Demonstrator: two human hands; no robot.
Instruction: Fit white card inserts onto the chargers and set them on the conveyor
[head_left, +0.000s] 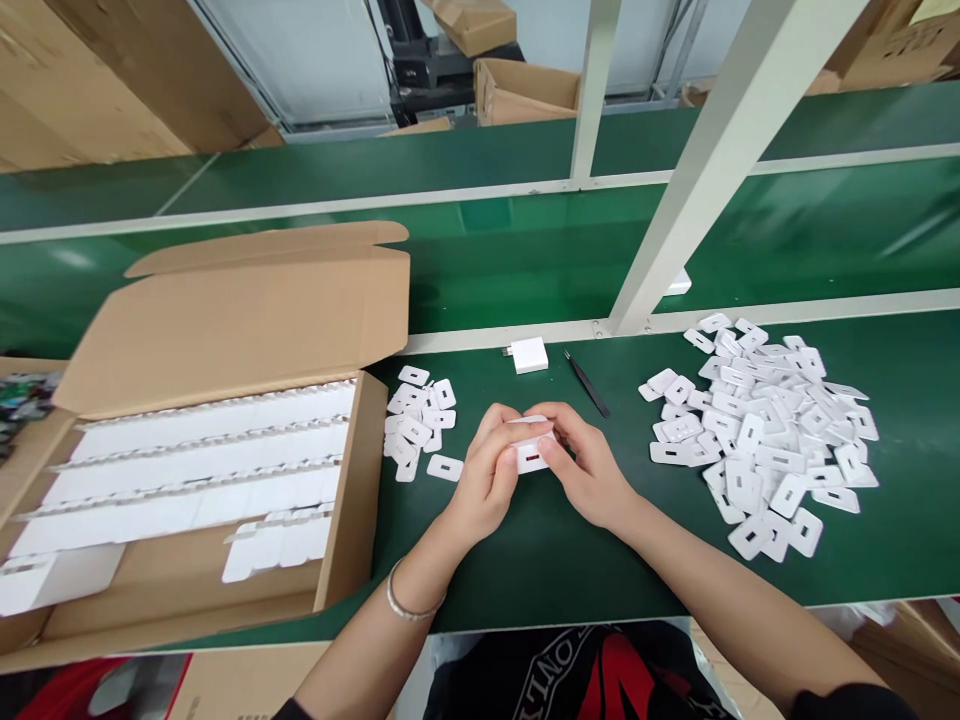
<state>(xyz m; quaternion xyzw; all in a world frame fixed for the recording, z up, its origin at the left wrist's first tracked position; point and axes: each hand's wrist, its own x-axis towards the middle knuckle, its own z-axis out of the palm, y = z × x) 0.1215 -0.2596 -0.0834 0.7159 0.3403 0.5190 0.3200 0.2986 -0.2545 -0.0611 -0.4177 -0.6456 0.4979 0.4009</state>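
Between both hands, above the green bench, is a small white plastic housing (531, 458) with a dark slot in its near face. My left hand (489, 468) grips its left side, thumb and fingers closed on it. On the other side, my right hand (586, 462) holds it with the thumb pressed near the slot. Fingers cover part of its top. A small pile of white slotted cover plates (420, 412) lies left of my left hand, with one loose plate (445, 467) nearest. A far larger heap of similar plates (772, 430) spreads to the right.
An open cardboard box (358, 490) on the left holds rows of white pieces (202, 455). Behind my hands lie a white plug-ended block (529, 355) and black tweezers (586, 384). A slanted white post (720, 150) rises from the bench's back rail. Circuit boards (26, 398) sit far left.
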